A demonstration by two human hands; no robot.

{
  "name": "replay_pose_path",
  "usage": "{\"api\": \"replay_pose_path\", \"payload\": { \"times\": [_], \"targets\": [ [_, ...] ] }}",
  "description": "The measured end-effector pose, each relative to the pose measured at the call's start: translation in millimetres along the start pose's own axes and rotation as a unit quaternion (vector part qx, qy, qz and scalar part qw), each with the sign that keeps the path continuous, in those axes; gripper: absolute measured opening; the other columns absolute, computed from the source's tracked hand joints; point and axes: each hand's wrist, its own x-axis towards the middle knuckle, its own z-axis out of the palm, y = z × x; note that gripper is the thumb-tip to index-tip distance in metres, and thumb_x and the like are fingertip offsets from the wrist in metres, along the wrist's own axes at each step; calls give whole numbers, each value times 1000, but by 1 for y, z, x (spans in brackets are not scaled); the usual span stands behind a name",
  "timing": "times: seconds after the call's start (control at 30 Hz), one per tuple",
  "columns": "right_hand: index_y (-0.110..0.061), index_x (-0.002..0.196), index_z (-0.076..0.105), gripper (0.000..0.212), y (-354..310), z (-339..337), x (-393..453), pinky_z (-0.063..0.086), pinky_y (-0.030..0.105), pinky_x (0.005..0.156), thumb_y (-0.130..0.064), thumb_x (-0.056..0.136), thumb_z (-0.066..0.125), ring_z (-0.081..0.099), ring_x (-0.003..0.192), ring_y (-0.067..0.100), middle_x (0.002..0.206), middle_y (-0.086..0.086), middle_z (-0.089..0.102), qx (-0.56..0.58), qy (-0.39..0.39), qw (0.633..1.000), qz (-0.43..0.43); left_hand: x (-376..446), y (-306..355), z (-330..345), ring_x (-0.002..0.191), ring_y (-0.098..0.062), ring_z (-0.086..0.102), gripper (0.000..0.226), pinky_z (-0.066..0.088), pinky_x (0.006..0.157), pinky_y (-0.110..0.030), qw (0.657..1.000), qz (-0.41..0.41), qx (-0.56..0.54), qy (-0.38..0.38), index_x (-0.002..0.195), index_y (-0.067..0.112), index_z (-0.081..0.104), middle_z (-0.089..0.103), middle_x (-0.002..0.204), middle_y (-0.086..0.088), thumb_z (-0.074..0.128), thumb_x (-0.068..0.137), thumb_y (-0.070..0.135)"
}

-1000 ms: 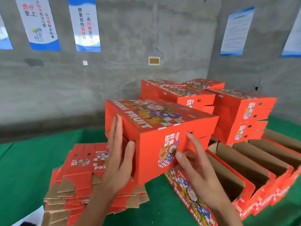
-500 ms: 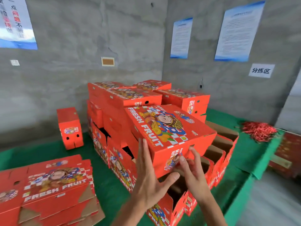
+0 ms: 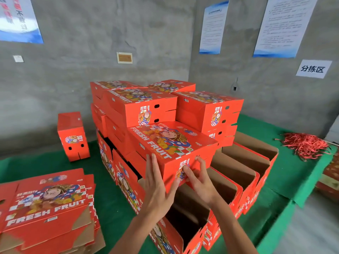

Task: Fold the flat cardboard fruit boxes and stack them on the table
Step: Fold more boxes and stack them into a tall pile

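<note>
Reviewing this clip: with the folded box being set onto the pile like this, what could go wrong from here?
1. The folded box sits tilted on the open-topped boxes, over brown gaps; once released it may tip or drop into one.
2. The left hand only presses flat and the right hand touches with its fingertips, so a slip seems possible.
3. A hard push could shift the stacked boxes behind.

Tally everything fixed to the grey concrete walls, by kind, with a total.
Blue-and-white paper posters: 3
White paper sign with black characters: 1
Small tan rectangular plaque: 1
Small white square plate: 1
Small dark wall fitting: 1
Total: 7
</note>
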Motion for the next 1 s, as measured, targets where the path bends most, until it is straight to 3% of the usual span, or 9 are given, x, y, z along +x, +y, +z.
{"api": "replay_pose_path", "payload": {
  "times": [0.23,0.37,0.47,0.57,0.63,0.7,0.83,0.9,1.0],
  "targets": [
    [-48,131,38,48,26,4,26,54,46,104,-45,96,71,64,127,17,135,-9,67,-6,-30,999,39,10,-20,9,151,7,-7,87,36,120,-52,999,-35,5,14,162,24,-14,-12,170,6,43,102,48],
    [-42,138,36,48,30,8,34,57,39,100,-39,100,65,64,125,15,135,-8,65,-7,-36,998,46,11,-25,7,158,-18,7,87,39,118,-47,998,-48,2,31,162,27,-12,-4,170,2,46,100,46],
    [-30,149,38,52,32,12,33,59,34,93,-27,103,61,67,121,23,136,5,63,3,-11,998,65,12,-27,5,157,-22,15,87,43,115,-43,996,-70,4,50,162,28,-11,4,168,-2,51,101,35],
    [-28,152,48,47,29,15,23,60,43,93,-24,106,57,71,104,33,115,12,73,-112,60,990,54,10,-28,0,155,-22,20,89,48,111,-46,995,-88,-2,48,163,25,-9,7,167,-1,56,101,30],
    [-31,135,64,32,22,19,17,60,37,80,-27,104,54,73,82,24,89,6,76,-243,152,958,15,7,-26,-4,154,-22,23,90,47,112,-47,994,-100,-9,43,163,25,-7,10,167,-1,58,101,32],
    [-29,111,71,19,10,34,8,59,38,73,-33,103,54,72,70,12,77,-4,75,-242,205,948,-38,3,-27,-12,153,-20,25,90,42,115,-42,992,-120,-30,37,162,27,-5,11,167,2,58,100,40],
    [-30,104,67,23,-4,96,-17,55,23,67,-42,104,48,72,72,11,77,-9,71,-176,106,971,-125,-14,-49,-48,151,-4,22,78,28,120,-31,991,-128,-17,32,162,28,9,17,167,10,52,101,52],
    [-28,107,68,21,6,137,-26,52,15,68,-40,105,51,72,75,11,80,-9,71,-147,49,979,-134,-32,-74,-76,149,-7,30,69,29,121,-32,989,-137,18,49,159,25,22,31,162,6,56,102,42],
    [-22,114,70,18,48,197,-34,54,18,71,-31,106,56,72,77,11,84,-10,73,-125,-27,990,-66,-74,-125,-126,147,-20,34,67,30,118,-37,968,-203,143,41,156,23,26,35,160,1,59,101,39]
  ]
}}
